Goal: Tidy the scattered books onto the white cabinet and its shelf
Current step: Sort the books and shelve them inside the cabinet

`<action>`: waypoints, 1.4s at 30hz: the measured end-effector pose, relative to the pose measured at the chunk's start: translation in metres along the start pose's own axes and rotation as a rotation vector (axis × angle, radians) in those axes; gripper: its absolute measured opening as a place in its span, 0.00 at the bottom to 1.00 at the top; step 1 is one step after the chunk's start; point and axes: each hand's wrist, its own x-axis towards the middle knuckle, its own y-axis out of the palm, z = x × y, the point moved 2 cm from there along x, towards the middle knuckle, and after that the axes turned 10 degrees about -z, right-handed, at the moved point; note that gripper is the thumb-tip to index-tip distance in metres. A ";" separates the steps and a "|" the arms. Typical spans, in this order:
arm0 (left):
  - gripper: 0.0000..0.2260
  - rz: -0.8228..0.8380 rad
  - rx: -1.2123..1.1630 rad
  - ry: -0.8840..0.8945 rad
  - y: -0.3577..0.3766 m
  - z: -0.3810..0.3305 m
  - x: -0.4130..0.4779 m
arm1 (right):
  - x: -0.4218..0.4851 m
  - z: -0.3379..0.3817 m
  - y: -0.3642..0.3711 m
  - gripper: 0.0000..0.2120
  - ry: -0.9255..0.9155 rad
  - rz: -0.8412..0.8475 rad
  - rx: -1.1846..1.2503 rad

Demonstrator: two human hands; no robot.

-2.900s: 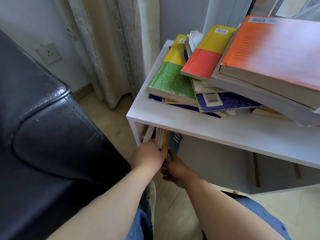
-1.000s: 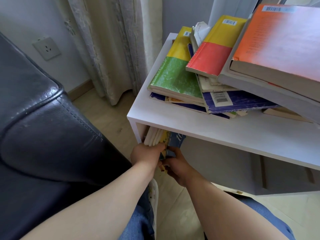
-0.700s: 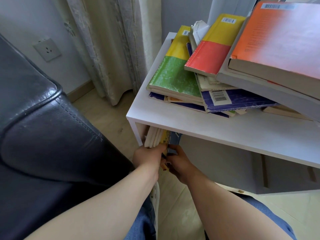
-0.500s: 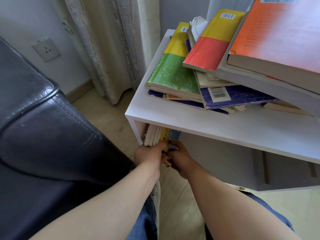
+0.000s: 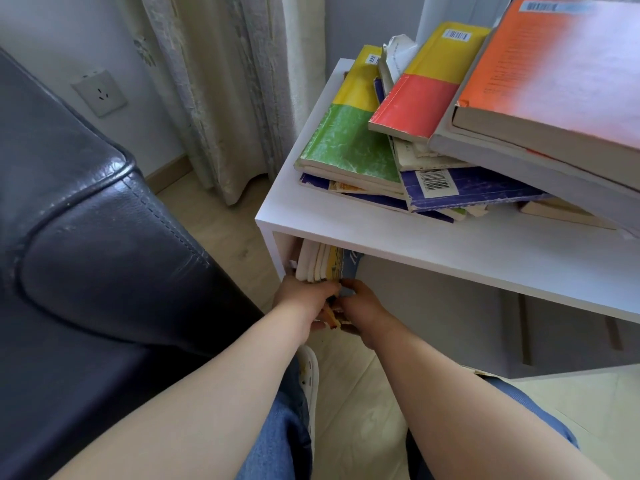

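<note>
- Below both wrists, closest of all, a pale slipper [image 5: 308,375] sits on the floor, out of the way of the work.
- Just ahead, the left hand [image 5: 304,299] curls round the lower ends of the upright books [image 5: 317,265] in the shelf. The right hand [image 5: 363,306], touching it on its right, pinches the blue-covered book [image 5: 350,268] that ends the row.
- Right of the right hand the shelf stands open, with nothing to prop the row. Let go too soon and the books would likely lean and slide that way. A hard shove could also crease the yellow corner caught between the hands.
- Above the hands, the white cabinet [image 5: 398,233] carries a skewed pile. A green-and-yellow book [image 5: 346,147] and a purple book [image 5: 485,188] lie low, and a red-and-yellow book [image 5: 419,102] rests tilted on them.
- Farthest up and right of the hands, the large orange book [image 5: 561,64] tops the pile, resting askew on smaller books. A knock to the cabinet from below could set it sliding.
- Writing: barcodes show on four covers, their digits too small to read. Pale letters on the blue cover are cut off by the cabinet top. The orange cover's print is blurred, and no brand can be made out.
</note>
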 end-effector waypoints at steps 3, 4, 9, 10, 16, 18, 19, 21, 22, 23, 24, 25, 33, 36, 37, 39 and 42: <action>0.21 0.061 0.094 0.037 -0.005 -0.001 -0.003 | -0.007 0.006 -0.007 0.20 -0.007 -0.023 0.003; 0.20 0.076 0.119 0.052 -0.008 -0.001 -0.004 | -0.011 0.007 -0.010 0.17 -0.014 -0.027 -0.003; 0.15 0.094 0.204 0.157 -0.019 -0.002 -0.017 | -0.028 0.007 -0.018 0.09 -0.043 -0.044 -0.041; 0.15 0.075 0.232 0.185 -0.021 -0.003 -0.020 | -0.033 0.007 -0.019 0.09 -0.054 -0.050 -0.051; 0.14 -0.149 0.816 0.518 -0.040 -0.011 -0.048 | -0.064 0.014 -0.030 0.09 -0.066 -0.067 -0.043; 0.13 -0.213 0.923 0.607 -0.048 -0.015 -0.060 | -0.077 0.018 -0.035 0.07 -0.055 -0.072 -0.020; 0.13 -0.210 0.923 0.643 -0.050 -0.017 -0.066 | -0.084 0.021 -0.040 0.07 -0.061 -0.078 -0.014; 0.12 -0.159 0.865 0.695 -0.054 -0.023 -0.076 | -0.096 0.030 -0.045 0.06 -0.083 -0.080 0.015; 0.10 -0.125 0.817 0.725 -0.056 -0.027 -0.083 | -0.104 0.036 -0.049 0.06 -0.103 -0.087 0.017; 0.10 -0.089 0.775 0.759 -0.056 -0.034 -0.090 | -0.112 0.042 -0.055 0.06 -0.126 -0.102 0.012; 0.10 -0.060 0.735 0.794 -0.055 -0.039 -0.097 | -0.118 0.045 -0.060 0.05 -0.150 -0.113 0.004; 0.10 -0.038 0.703 0.837 -0.052 -0.047 -0.109 | -0.129 0.051 -0.069 0.04 -0.178 -0.130 -0.007; 0.09 0.047 0.557 1.139 -0.026 -0.110 -0.188 | -0.202 0.115 -0.127 0.05 -0.465 -0.178 -0.061; 0.08 0.050 0.520 1.199 -0.011 -0.129 -0.208 | -0.218 0.138 -0.155 0.07 -0.562 -0.306 0.080; 0.09 0.038 0.507 1.228 -0.004 -0.137 -0.212 | -0.221 0.145 -0.165 0.08 -0.604 -0.381 0.082; 0.10 0.018 0.525 1.291 0.006 -0.148 -0.219 | -0.219 0.153 -0.182 0.06 -0.679 -0.563 -0.024; 0.13 0.003 0.656 1.380 0.029 -0.170 -0.224 | -0.206 0.159 -0.203 0.12 -0.691 -0.706 -0.224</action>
